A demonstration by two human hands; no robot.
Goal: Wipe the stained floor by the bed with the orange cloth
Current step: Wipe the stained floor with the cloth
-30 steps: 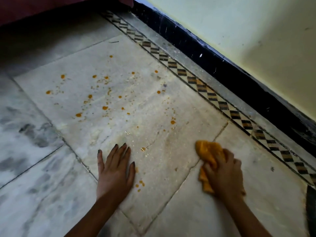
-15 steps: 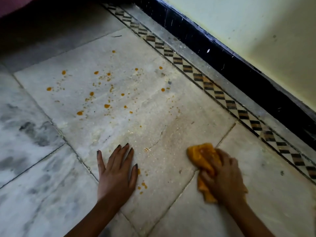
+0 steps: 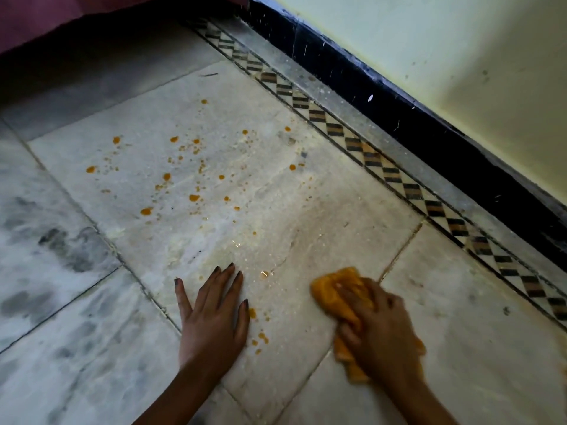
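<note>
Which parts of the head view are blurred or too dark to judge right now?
Head view: the right hand and the orange cloth it grips are smeared by motion blur; the left hand, flat on the floor, is sharp; the strip under the bed at top left sits in deep shadow; the orange stains read clearly.

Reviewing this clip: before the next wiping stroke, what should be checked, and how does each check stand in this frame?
1. Grip on cloth: the right hand grips the bunched orange cloth against the tile. Ok.
2. Support: the left hand rests flat on the tile, fingers straight. Ok.
3. Left hand clear of stains: the near drops lie right beside its little finger. Not ok.
4. Tile wiped: the far spots lie scattered ahead of both hands. Not ok.
5. Cloth underside clean: hidden. Cannot tell.
</note>
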